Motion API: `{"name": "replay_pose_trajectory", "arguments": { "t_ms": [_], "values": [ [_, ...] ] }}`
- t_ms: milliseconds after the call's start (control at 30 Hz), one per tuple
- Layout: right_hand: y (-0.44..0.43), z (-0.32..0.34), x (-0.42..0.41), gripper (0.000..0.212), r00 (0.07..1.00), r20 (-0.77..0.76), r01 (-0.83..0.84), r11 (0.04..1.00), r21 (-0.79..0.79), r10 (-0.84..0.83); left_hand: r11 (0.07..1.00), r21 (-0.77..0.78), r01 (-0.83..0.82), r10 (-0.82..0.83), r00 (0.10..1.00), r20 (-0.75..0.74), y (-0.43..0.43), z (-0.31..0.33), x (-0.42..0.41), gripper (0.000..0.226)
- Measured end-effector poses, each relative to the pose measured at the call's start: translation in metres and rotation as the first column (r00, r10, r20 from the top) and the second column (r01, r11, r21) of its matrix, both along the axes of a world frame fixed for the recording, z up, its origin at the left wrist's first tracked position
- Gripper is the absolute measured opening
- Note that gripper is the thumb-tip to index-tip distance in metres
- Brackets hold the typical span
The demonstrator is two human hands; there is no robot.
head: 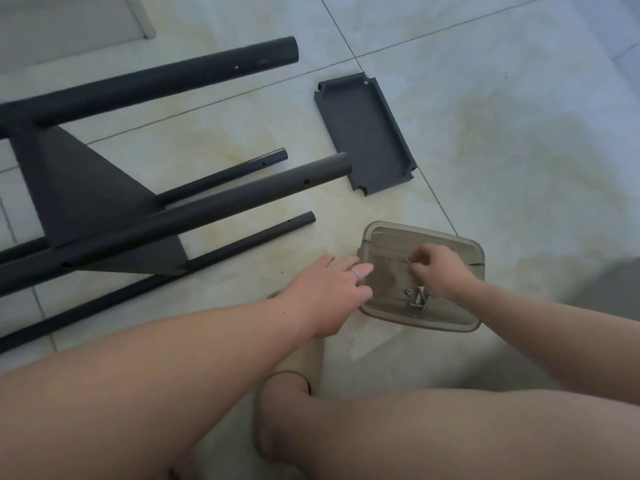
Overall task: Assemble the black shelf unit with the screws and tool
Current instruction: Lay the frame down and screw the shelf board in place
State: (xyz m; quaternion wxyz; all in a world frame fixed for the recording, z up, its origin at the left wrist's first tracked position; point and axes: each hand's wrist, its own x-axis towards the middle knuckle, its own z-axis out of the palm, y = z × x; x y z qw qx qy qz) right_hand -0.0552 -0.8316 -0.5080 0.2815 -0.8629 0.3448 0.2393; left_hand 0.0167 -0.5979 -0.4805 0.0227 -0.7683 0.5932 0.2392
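Bare knees and a foot in a beige slipper (310, 355): nearest, below both hands.

Left hand (329, 292): fingers nearly straight, silver ring (354, 274) on one, fingertips touching the left rim of the translucent grey plastic container (464, 249). Nothing held.

Right hand (441, 271): over the container's interior, fingers curled, thumb and forefinger pinching a small silvery metal piece (407, 260). Screw or tool, cannot tell.

Loose silvery screws and fittings (417, 297): small heap on the container's bottom, just below the right hand, between the two hands.

Black metal shelf frame (86, 188): flat on the pale tiled floor (519, 150), left of and beyond the left hand. Thick and thin round tubes with screw holes near their open ends, joined by a triangular plate. Nearest thin tube (242, 242) ending just beyond the left hand's fingers, apart from them.

Black rectangular shelf tray (363, 133) with raised edges and notched corners: farther than both hands, well beyond the container, just past the end of the middle thick tube.
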Motion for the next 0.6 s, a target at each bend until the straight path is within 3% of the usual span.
{"name": "replay_pose_trajectory", "arguments": {
  "t_ms": [67,133,367,500,600],
  "values": [
    [0.010,0.029,0.012,0.006,0.978,0.044,0.190,0.962,0.197,-0.202,0.996,0.088,-0.002,0.006,0.999,-0.045,0.006,0.025,0.011,0.042],
    [0.025,0.066,0.024,0.007,0.965,0.074,0.215,0.924,0.317,-0.250,0.988,0.151,-0.025,0.040,0.994,-0.098,0.016,0.054,0.022,0.038],
    [0.100,0.192,0.065,0.011,0.966,0.260,-0.097,0.915,0.391,-0.009,0.936,-0.039,-0.349,0.346,0.936,-0.067,0.081,0.153,0.058,0.024],
    [0.170,0.246,0.079,0.015,0.937,0.335,-0.245,0.867,0.434,0.098,0.793,-0.108,-0.599,0.588,0.800,-0.123,0.149,0.189,0.072,0.018],
    [0.224,0.264,0.088,0.009,0.924,0.361,-0.295,0.837,0.461,0.127,0.626,-0.134,-0.768,0.750,0.641,-0.167,0.195,0.202,0.080,0.015]
  ]
}}
